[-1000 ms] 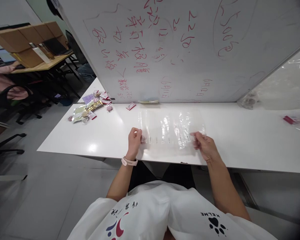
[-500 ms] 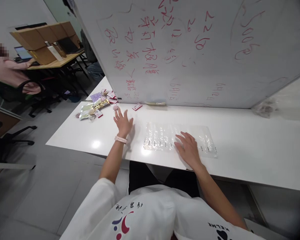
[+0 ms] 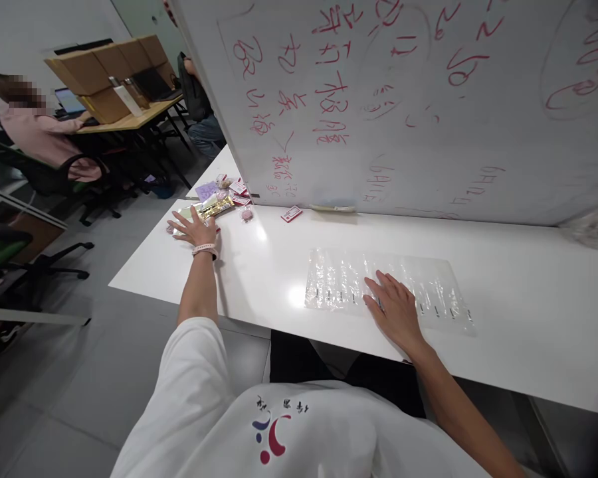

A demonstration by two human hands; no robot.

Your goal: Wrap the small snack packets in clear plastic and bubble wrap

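In the head view, the left hand (image 3: 197, 232) reaches out toward 10 o'clock, over a cluster of small wrapped packets at the far left of the bench (image 3: 269, 279). Its fingers (image 3: 182, 220) are spread and grasp nothing; they lie above a pale green packet (image 3: 186, 212), partly covering it, and I cannot tell whether they touch it. From these fingers, a gold packet (image 3: 218, 208) sits close by at 2 o'clock, a purple packet (image 3: 206, 191) at 1 o'clock, and a small pink packet (image 3: 246, 214) a little farther off at 3 o'clock. Beyond the pink one, also at 3 o'clock, a red-and-white card (image 3: 292, 214) lies near the foot of the whiteboard (image 3: 413, 146).

The right hand (image 3: 397, 312) is loose and unclenched, palm down over a clear plastic sheet (image 3: 438, 282) with a row of short dark marks. The sheet lies flat beneath its parted fingers, running out past them toward 9 o'clock and toward 3 o'clock. From the sheet, the packets lie well apart at 10 o'clock. A pale wristband (image 3: 204, 248) circles the left wrist.
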